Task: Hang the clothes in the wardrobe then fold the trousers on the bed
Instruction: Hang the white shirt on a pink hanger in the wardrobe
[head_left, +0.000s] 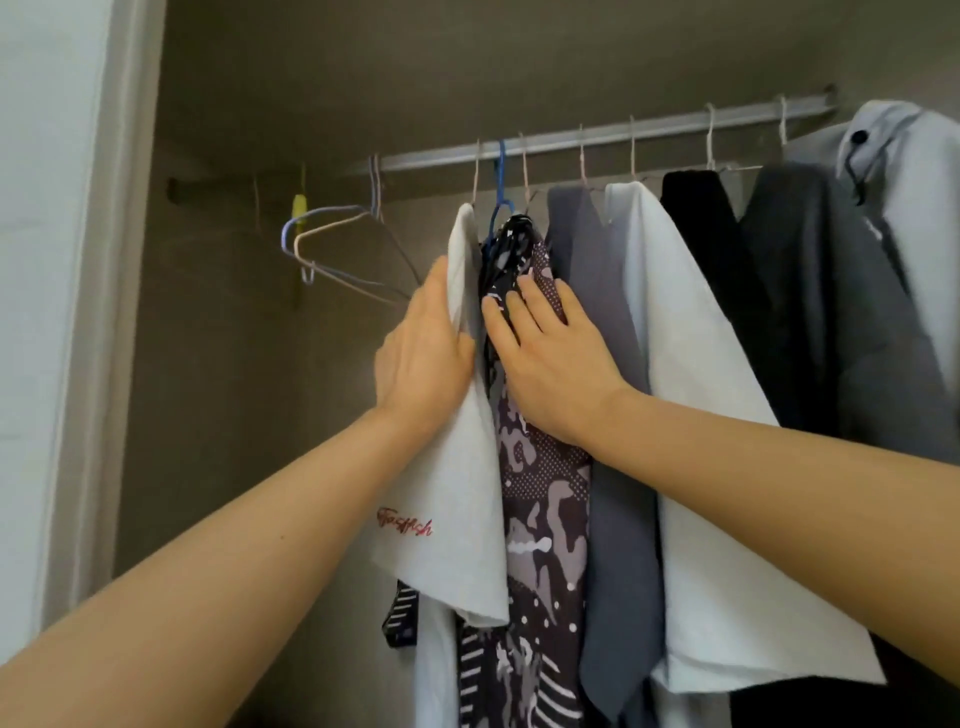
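Note:
A white T-shirt (457, 519) with red lettering hangs at the left end of the row on the wardrobe rail (597, 137). My left hand (423, 353) lies flat against its left side, fingers straight. Right beside it, on a blue hanger (500, 197), hangs a dark patterned garment (540, 519). My right hand (545, 353) presses on that garment with straight fingers. The two hands are close together and part the two garments.
Further right on the rail hang a grey shirt (602, 364), a white shirt (701, 415), a black garment (711, 249), a dark grey jacket (831, 312) and a pale blue coat (914, 234). Empty wire hangers (332, 249) hang at the left. The wardrobe's white door frame (78, 312) stands far left.

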